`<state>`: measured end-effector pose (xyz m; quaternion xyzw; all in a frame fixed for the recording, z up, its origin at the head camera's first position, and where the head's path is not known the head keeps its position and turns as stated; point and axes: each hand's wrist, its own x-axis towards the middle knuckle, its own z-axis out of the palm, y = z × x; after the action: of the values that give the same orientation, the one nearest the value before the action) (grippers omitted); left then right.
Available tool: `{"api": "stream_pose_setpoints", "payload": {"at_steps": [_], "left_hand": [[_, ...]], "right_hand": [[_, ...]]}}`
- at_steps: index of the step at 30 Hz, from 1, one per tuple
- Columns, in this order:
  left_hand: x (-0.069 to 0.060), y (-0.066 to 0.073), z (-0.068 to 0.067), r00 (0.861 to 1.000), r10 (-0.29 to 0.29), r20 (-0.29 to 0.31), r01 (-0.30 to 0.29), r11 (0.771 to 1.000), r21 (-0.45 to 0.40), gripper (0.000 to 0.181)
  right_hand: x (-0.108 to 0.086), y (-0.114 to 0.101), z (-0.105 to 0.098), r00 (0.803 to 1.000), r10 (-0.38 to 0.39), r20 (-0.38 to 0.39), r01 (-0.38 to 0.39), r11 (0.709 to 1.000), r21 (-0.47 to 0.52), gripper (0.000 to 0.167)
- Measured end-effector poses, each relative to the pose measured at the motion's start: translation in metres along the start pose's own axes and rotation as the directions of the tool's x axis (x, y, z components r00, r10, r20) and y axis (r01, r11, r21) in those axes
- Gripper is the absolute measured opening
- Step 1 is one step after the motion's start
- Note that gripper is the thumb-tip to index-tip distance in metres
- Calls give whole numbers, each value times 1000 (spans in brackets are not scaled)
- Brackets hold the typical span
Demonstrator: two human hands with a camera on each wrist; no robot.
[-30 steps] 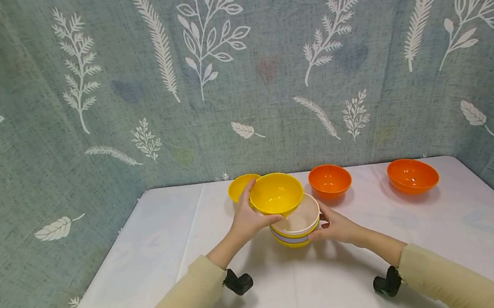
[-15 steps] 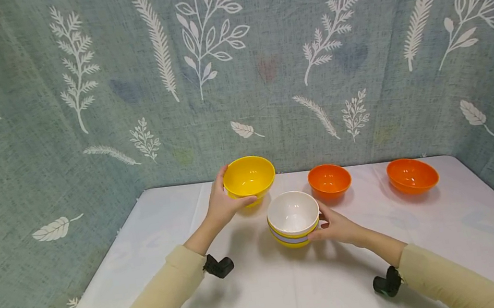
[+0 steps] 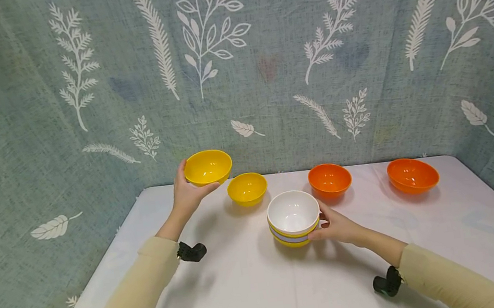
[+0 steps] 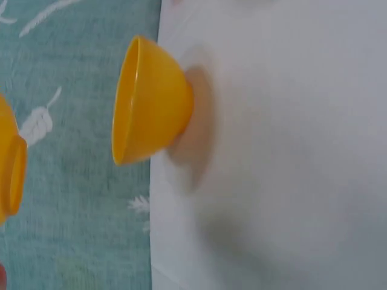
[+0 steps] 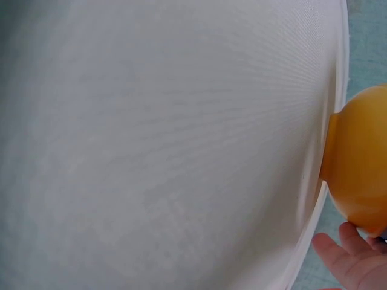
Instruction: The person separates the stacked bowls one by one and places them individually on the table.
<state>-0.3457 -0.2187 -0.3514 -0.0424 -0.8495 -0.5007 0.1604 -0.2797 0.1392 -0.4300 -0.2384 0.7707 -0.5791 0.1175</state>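
Note:
My left hand [image 3: 185, 194] grips a yellow bowl [image 3: 208, 169] by its side, thumb at the front, and holds it raised above the back left of the table. The left wrist view shows just part of this held bowl [image 4: 11, 172] at its left edge. A smaller-looking yellow bowl [image 3: 247, 189] stands on the table to its right. My right hand [image 3: 336, 224] holds the right side of a stack of bowls [image 3: 293, 221], a white one on top with yellow and pale grey rims below. Fingers [image 5: 347, 257] touch the yellow lowest bowl [image 5: 363, 157] in the right wrist view.
Two orange bowls stand at the back right, one orange bowl [image 3: 330, 181] behind the stack and another orange bowl [image 3: 413, 176] farther right. A white cloth [image 3: 249, 301] covers the table. A patterned green curtain [image 3: 263, 67] hangs behind and at both sides.
My left hand has carried the yellow bowl off to the left and up from above the stack, uncovering the white bowl and the yellow bowl behind. My right hand has stayed on the stack.

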Motion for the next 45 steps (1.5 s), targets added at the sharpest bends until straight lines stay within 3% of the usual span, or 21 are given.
{"api": "stream_pose_setpoints", "payload": {"at_steps": [10, 17, 25, 30, 34, 39, 45], "left_hand": [[9, -27, -17, 992, -93, -87, 96, 995, 31, 113], [10, -47, -23, 973, -181, -141, 189, 981, 47, 111], [7, -79, -27, 960, -211, -183, 237, 963, 130, 110], [-1, -95, -26, 944, -284, -168, 310, 938, 155, 110], [-8, -105, -24, 943, -289, -164, 317, 931, 183, 109], [-11, -112, -23, 945, -277, -173, 312, 923, 225, 111], [-10, -112, -27, 936, -331, -118, 352, 883, 311, 119]], "right_hand": [[0, 0, 0, 1000, 17, 0, -17, 1000, -11, 91], [0, 0, 0, 1000, 27, -4, -27, 1000, -9, 91], [0, -2, -1, 999, 43, -11, -43, 999, -14, 92], [1, 0, -2, 999, 34, -12, -34, 999, -31, 92], [1, 0, -1, 999, 40, -17, -41, 998, -39, 93], [1, -1, -1, 999, 45, -18, -45, 999, -22, 94], [0, -1, -1, 1000, 28, -10, -28, 1000, -12, 93]]}}
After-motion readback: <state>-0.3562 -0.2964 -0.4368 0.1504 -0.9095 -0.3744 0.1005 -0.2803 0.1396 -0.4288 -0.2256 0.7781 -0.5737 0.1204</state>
